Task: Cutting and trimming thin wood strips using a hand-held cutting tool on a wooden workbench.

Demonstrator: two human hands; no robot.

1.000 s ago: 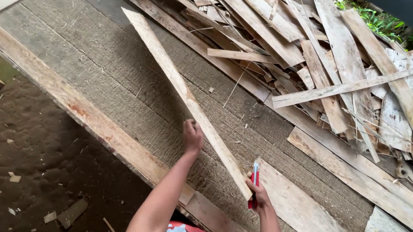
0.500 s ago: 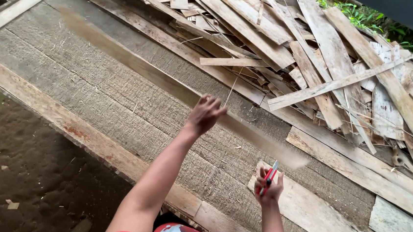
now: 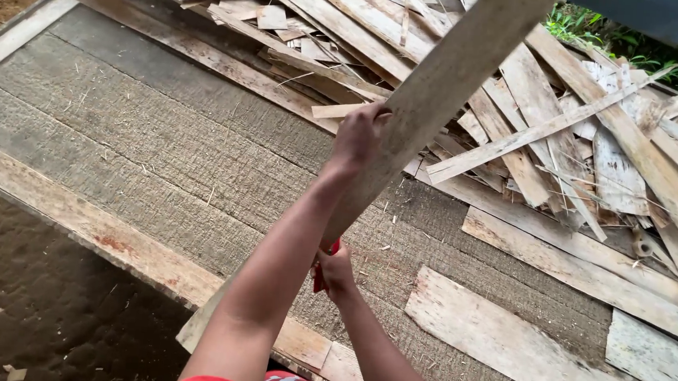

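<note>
A long pale wooden plank (image 3: 444,86) is raised steeply in front of me, its top running out of the frame. My left hand (image 3: 358,135) grips its left edge about midway up. My right hand (image 3: 335,269) sits lower, under the plank, closed around a red-handled tool (image 3: 321,274) that is mostly hidden. The plank's lower end (image 3: 203,325) reaches down near the front beam.
A large grey board platform (image 3: 156,152) lies below, edged by a worn beam (image 3: 70,222). A heap of broken wood scraps (image 3: 572,96) covers the far right. Flat boards (image 3: 550,376) lie at right. Dirt ground (image 3: 46,321) with wood chips is at lower left.
The plank, lying on the platform a second ago, has swung up to a steep angle with my left hand on it. My right hand moved in under the plank.
</note>
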